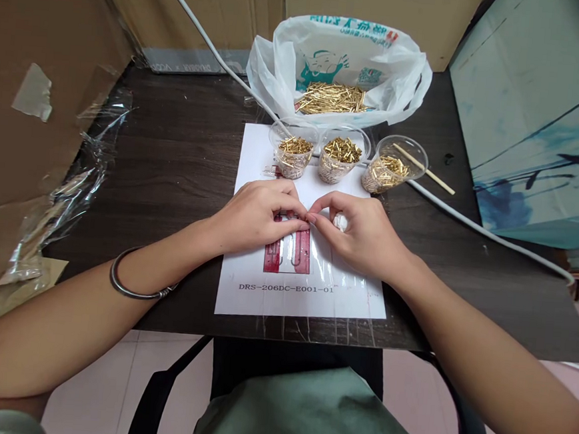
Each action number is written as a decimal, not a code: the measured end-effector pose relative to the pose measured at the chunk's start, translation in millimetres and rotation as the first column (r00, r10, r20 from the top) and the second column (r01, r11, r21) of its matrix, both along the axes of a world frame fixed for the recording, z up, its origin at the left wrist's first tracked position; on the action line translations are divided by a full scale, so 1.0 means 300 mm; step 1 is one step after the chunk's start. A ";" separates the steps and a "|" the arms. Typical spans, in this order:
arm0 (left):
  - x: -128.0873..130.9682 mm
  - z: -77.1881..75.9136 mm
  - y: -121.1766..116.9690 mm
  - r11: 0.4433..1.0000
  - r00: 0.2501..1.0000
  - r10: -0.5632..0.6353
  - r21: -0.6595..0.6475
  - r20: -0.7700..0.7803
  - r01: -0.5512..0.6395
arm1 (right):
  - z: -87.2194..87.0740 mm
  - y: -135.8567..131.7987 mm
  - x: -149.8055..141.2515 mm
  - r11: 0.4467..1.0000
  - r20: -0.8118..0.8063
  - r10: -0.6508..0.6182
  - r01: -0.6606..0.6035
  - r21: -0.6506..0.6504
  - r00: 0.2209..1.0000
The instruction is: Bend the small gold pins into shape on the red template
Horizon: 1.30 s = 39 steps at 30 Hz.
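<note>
My left hand [264,215] and my right hand [351,228] meet fingertip to fingertip above a printed white sheet [347,302]. Both are closed in a pinch. Whatever sits between the fingertips is tiny, and I cannot make it out. A crumpled white wad [340,221] shows by the curled fingers of my right hand. Under my left hand lies a red printed diagram [272,259], partly hidden. Just beyond the hands stand three clear plastic cups of small brass-coloured pieces: the left cup [293,167], the middle cup [334,170] and the right cup [380,181], which leans.
Behind the cups, a white plastic bag [265,75] gapes around longer brass-coloured pins [333,99]. A thin wooden stick [435,178] rests at the right cup. A white cable [474,225] crosses the dark table [175,134]. Cardboard [36,123] walls the left side, a painted panel [541,130] the right.
</note>
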<state>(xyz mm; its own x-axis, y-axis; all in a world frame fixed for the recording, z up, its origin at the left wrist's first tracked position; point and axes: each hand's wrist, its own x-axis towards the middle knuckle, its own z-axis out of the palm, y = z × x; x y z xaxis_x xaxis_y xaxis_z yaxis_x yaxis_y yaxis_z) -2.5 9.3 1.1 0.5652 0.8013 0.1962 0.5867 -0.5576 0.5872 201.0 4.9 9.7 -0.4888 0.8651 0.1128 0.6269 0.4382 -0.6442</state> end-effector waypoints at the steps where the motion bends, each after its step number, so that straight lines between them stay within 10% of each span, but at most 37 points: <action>1: 0.001 0.000 0.000 1.000 1.000 -0.002 -0.002 -0.002 0.002 | 0.000 -0.001 0.000 1.000 0.001 0.000 0.000 -0.001 1.000; 39: 0.010 0.007 -0.003 1.000 0.999 0.023 -0.010 0.028 -0.022 | 0.002 0.008 0.003 1.000 -0.003 0.008 -0.008 -0.014 1.000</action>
<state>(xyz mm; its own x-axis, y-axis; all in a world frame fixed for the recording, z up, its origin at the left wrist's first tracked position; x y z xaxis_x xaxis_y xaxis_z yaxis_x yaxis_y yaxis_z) 0.5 8.4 3.2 0.5414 0.8156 0.2040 0.5826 -0.5389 0.6084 202.0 7.4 10.3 -0.4953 0.8627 0.1020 0.6218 0.4341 -0.6519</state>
